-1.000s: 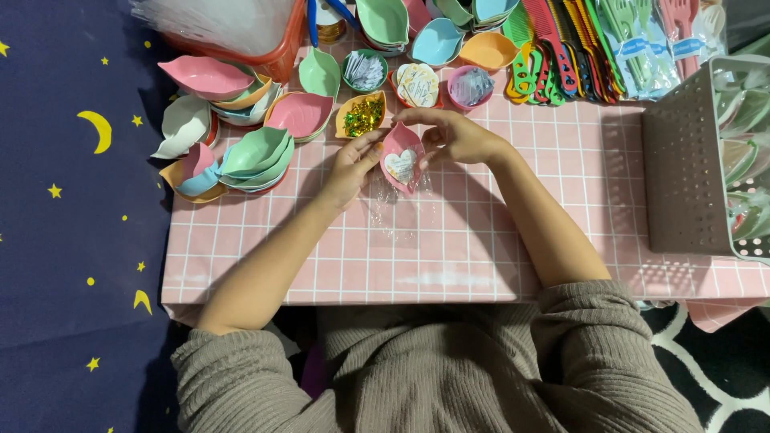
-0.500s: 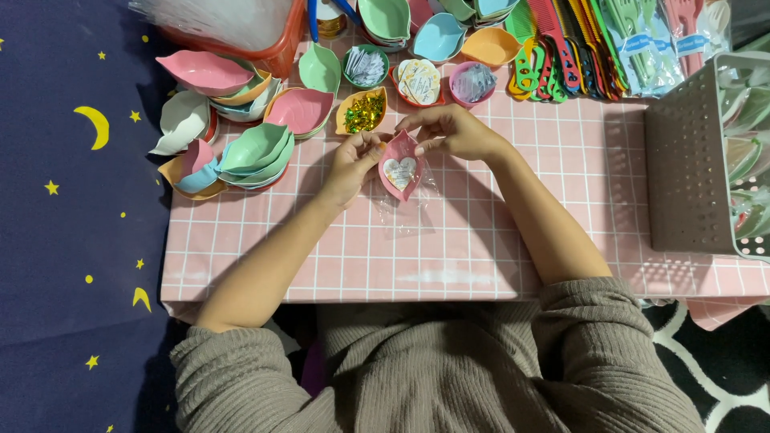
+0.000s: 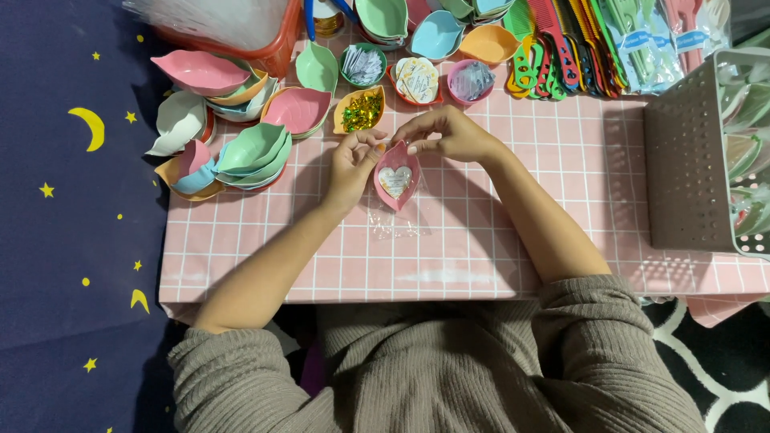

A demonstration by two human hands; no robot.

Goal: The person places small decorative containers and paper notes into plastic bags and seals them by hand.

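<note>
Both hands (image 3: pixel 401 148) holding pink leaf dish (image 3: pixel 397 178), leaf bowls (image 3: pixel 257 148) beside

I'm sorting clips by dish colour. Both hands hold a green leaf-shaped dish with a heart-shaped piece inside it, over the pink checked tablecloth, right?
Not quite: the leaf-shaped dish is pink, not green, as the head view shows. The rest stands: the left hand and right hand both hold it, a heart-shaped piece lies inside, and the pink checked tablecloth is below.
</note>
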